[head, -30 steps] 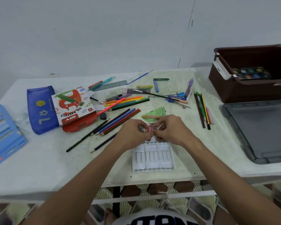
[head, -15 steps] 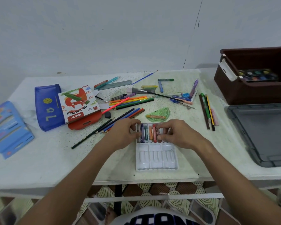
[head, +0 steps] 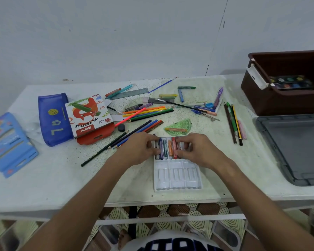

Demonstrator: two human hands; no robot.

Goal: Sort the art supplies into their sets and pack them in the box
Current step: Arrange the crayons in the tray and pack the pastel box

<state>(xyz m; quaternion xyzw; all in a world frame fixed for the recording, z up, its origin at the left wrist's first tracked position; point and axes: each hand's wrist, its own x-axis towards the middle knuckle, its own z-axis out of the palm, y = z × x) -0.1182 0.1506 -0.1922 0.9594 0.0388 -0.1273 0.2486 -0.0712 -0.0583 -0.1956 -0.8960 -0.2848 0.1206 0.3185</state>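
Note:
Several oil pastels (head: 168,148) lie side by side in the far row of a white plastic tray (head: 178,176) near the table's front edge. My left hand (head: 140,148) grips the row from its left side, thumb at the near ends and fingers over the far ends. From the right, my right hand (head: 198,151) pinches the same row. The tray's near row holds nothing. The red oil pastels carton (head: 91,116) lies to the left, and the brown box (head: 272,104) stands at the far right with a watercolour palette (head: 290,82) inside.
Loose coloured pencils (head: 147,113), pens, brushes, a ruler and a green protractor (head: 179,126) are scattered behind the tray. A blue pencil case (head: 53,118) and blue packs (head: 7,142) lie at the left. The grey lid (head: 294,147) rests at the right edge.
Both hands came down from just above the tray with the bunch of pastels and set it into the far row, where it now lies spread out.

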